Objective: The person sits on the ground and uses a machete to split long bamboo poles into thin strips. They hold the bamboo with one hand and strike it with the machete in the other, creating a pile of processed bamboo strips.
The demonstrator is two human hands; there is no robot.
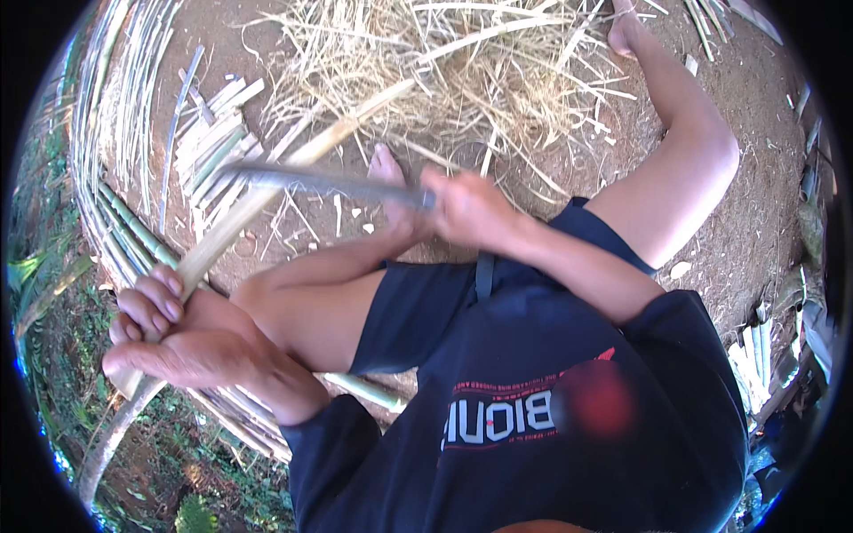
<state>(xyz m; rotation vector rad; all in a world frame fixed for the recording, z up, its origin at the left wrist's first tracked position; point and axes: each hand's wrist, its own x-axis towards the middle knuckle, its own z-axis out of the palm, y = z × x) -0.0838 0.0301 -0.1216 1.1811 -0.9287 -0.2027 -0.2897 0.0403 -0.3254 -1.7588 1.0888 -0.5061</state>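
The left hand (169,333) grips the near end of a bamboo strip (267,191) running far-right; the right hand (466,209) clutches a knife (311,180) lying across it.

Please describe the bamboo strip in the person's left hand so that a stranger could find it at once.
Start at the heap of dry straw-like shavings on the bare earth. A long pale bamboo strip runs from it down to the left hand. Unlike the loose strips nearby, it is held in a grip and crossed by a grey blade.
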